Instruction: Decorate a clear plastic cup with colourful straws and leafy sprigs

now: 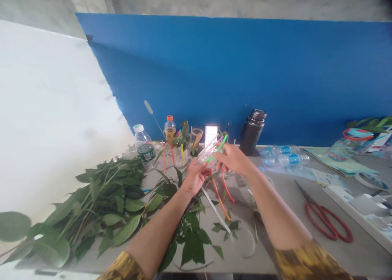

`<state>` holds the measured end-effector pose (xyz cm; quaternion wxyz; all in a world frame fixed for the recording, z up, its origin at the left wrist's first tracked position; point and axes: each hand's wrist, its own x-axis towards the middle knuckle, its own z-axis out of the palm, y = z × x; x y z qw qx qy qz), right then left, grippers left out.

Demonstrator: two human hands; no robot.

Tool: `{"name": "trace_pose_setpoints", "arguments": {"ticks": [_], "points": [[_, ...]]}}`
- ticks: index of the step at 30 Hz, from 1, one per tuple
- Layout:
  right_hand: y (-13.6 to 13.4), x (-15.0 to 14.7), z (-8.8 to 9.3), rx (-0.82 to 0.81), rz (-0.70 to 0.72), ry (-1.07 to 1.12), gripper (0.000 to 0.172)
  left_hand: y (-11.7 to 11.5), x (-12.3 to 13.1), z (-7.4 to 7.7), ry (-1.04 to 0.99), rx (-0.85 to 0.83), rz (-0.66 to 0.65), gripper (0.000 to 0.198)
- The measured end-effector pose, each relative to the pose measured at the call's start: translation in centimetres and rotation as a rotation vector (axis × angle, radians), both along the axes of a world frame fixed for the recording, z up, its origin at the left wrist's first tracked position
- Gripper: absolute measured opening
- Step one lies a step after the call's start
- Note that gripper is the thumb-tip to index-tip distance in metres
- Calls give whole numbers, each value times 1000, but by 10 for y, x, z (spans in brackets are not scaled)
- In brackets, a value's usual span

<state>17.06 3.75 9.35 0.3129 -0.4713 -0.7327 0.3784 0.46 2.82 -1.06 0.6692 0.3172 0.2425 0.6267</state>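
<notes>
Closest to the camera are the mustard-and-brown patterned sleeves (312, 261) at the bottom of the view, with bare forearms reaching out from them across a grey table (361, 251).

The fingers (223, 155) of the right hand (234, 159) are pinched narrow around a loose bundle of coloured plastic straws (212, 149), which shows green, white and pink. The curled fingers (203, 172) of the left hand (196, 176) come up beneath the bundle, just touching it, and the two hands hold it above the table between them.

Just below lie long white, orange and red strips (219, 202). A leafy sprig (191, 235) sits under the forearms, and a big heap of green leafy branches (104, 194) spreads to the left.

Behind the hands stand a clear cup holding straws (180, 155), a water bottle (145, 147), an orange-capped bottle (170, 129) and a dark steel flask (253, 132). To the right are flattened plastic bottles (284, 157), red-handled scissors (324, 218) and a red-lidded jar (349, 145). A blue wall (245, 76) rises behind it all.
</notes>
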Motion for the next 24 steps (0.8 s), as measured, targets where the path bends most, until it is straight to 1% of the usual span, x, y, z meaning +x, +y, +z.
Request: {"name": "trace_pose_setpoints", "arguments": {"ticks": [2,4,6,8,11,15,18,21,24], "points": [[-1,3,3,-20,-1,-44,58,1,-2,0,-22,-14,15,53],[0,6,5,-22,-12,-60,59,4,-5,-1,-47,-43,26,47],[1,8,5,-3,-22,-46,52,5,-7,-2,-64,-67,14,43],[2,7,3,31,-34,-25,42,6,-8,-2,-69,-78,-17,40],[4,5,-1,98,-70,-13,31,4,-7,-2,-55,-80,-61,43],[4,2,-3,291,-177,-37,26,2,-5,-1,-34,-82,-60,51],[2,-2,-3,409,-246,-77,21,1,-5,0,-9,-67,-53,51],[2,-6,-5,450,-252,-93,20,1,-5,0,10,-55,-54,49],[3,-8,-7,429,-235,-58,22,1,-4,-1,18,-57,-44,49]]}}
